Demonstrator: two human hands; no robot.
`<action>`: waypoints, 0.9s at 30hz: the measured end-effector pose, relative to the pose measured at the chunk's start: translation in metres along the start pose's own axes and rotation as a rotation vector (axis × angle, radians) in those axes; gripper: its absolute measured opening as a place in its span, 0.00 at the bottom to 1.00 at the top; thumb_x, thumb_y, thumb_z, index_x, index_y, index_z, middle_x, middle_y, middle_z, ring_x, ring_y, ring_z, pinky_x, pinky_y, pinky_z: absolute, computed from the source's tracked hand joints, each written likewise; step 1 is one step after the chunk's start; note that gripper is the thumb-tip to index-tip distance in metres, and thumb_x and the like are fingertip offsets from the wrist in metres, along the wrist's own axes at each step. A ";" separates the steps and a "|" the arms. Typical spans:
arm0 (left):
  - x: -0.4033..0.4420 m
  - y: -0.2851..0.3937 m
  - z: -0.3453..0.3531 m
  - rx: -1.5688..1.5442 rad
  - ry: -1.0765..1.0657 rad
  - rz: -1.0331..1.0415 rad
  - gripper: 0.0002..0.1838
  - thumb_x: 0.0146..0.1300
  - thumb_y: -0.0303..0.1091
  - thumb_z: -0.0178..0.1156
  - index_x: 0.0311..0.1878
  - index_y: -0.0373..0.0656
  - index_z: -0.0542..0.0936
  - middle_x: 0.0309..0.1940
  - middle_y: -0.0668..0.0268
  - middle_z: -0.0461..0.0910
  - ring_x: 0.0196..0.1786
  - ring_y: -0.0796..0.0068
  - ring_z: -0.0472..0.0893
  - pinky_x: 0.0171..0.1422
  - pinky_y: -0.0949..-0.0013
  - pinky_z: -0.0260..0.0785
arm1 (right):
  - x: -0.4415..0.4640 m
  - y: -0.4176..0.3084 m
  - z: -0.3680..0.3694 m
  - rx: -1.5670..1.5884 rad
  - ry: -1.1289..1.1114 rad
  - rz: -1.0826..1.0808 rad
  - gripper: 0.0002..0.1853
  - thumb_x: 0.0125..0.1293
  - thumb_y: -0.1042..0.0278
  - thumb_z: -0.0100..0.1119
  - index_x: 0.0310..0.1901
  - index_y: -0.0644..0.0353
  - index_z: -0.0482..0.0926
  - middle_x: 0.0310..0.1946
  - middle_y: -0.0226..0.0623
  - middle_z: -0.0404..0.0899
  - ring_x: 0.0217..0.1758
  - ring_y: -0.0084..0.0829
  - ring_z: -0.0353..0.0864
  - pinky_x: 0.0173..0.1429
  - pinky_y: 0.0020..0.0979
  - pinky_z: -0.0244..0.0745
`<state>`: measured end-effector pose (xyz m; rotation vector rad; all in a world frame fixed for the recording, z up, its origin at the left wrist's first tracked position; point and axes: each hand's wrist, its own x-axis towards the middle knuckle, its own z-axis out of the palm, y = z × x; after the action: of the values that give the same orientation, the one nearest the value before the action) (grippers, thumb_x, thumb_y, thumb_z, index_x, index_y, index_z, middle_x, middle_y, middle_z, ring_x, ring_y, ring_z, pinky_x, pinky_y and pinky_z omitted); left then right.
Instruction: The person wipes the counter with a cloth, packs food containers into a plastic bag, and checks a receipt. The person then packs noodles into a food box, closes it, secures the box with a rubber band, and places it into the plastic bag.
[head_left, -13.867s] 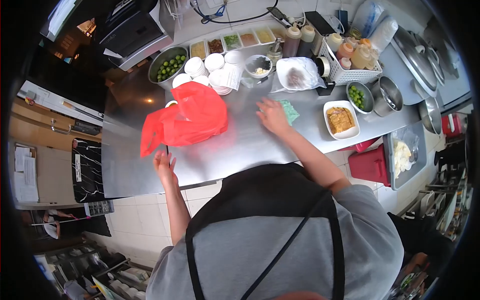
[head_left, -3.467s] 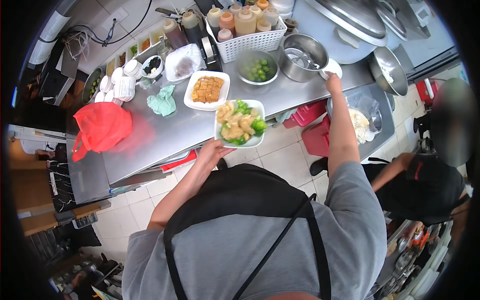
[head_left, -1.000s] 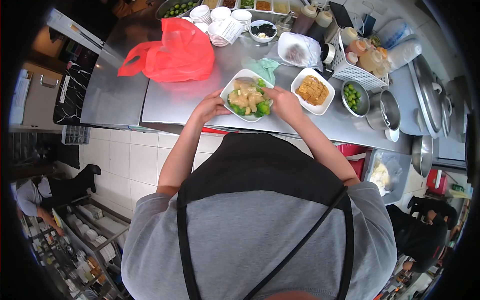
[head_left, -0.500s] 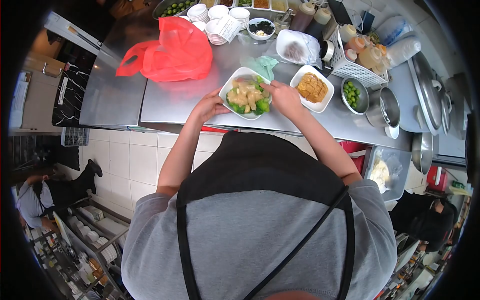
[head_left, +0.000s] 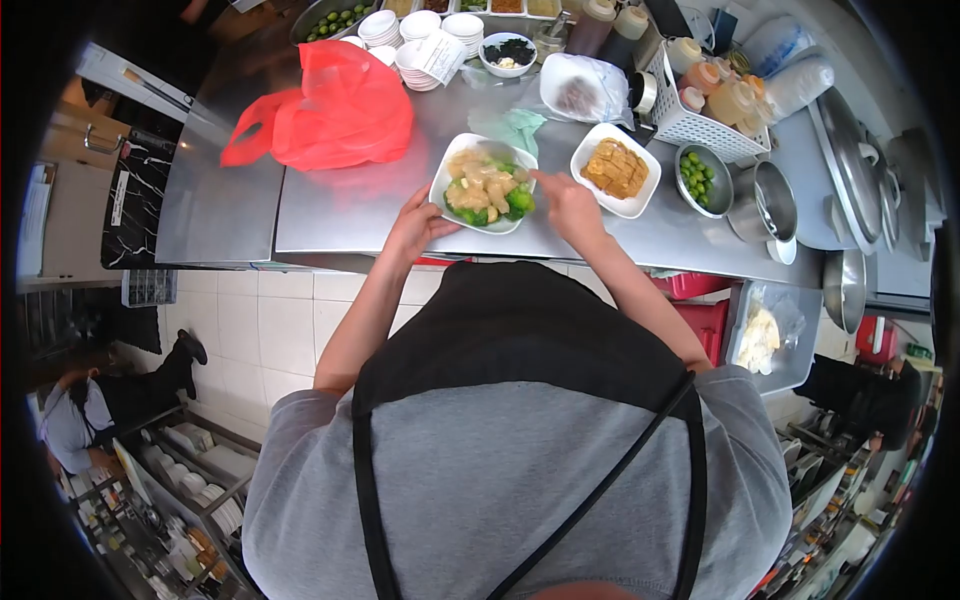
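Note:
My left hand (head_left: 418, 227) is closed on the left rim of a white square bowl (head_left: 437, 196) at the front of the steel counter. Broccoli (head_left: 518, 203) and pale, sauce-covered pieces (head_left: 485, 180) fill the bowl. At its right rim is my right hand (head_left: 570, 208), one finger stretched toward the edge and the others partly curled; I see nothing held in it. Just right of that hand, a second white bowl (head_left: 640, 200) contains sliced golden-brown food (head_left: 614, 169). A pale green cloth (head_left: 515, 130) lies behind the first bowl.
A red plastic bag (head_left: 345, 120) lies at left. Stacked white dishes (head_left: 415, 65) stand behind. To the right are a metal bowl of green limes (head_left: 700, 183), a steel pot (head_left: 765, 205) and a white basket of bottles (head_left: 690, 115). Other people (head_left: 75, 410) are at the sides.
My right hand has drawn back from the food to the bowl's right rim. The left hand still holds the bowl. The whole view has shifted slightly.

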<state>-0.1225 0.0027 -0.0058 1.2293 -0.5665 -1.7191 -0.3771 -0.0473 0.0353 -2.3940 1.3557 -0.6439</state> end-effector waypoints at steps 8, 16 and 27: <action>-0.009 -0.005 0.016 -0.095 0.045 0.048 0.29 0.58 0.21 0.41 0.65 0.39 0.49 0.52 0.48 0.68 0.51 0.56 0.74 0.54 0.60 0.71 | -0.014 0.012 0.023 0.077 0.031 0.047 0.24 0.48 0.85 0.47 0.49 0.56 0.75 0.28 0.44 0.76 0.31 0.42 0.76 0.37 0.38 0.70; 0.000 -0.022 0.036 -0.305 0.031 0.000 0.27 0.55 0.15 0.38 0.60 0.35 0.49 0.54 0.47 0.62 0.54 0.53 0.71 0.58 0.57 0.69 | -0.037 0.015 -0.030 0.358 0.138 0.235 0.21 0.55 0.84 0.44 0.51 0.58 0.73 0.24 0.42 0.72 0.28 0.37 0.74 0.39 0.30 0.70; 0.000 -0.029 0.060 -0.507 -0.031 -0.041 0.27 0.55 0.11 0.40 0.58 0.33 0.48 0.58 0.49 0.57 0.59 0.53 0.65 0.64 0.56 0.64 | -0.052 0.002 0.007 0.303 0.102 0.214 0.23 0.49 0.84 0.45 0.50 0.60 0.72 0.26 0.47 0.71 0.31 0.46 0.74 0.37 0.40 0.69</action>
<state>-0.1887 0.0079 -0.0045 0.8559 -0.1050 -1.7744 -0.3981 -0.0033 0.0164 -1.9727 1.4156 -0.8525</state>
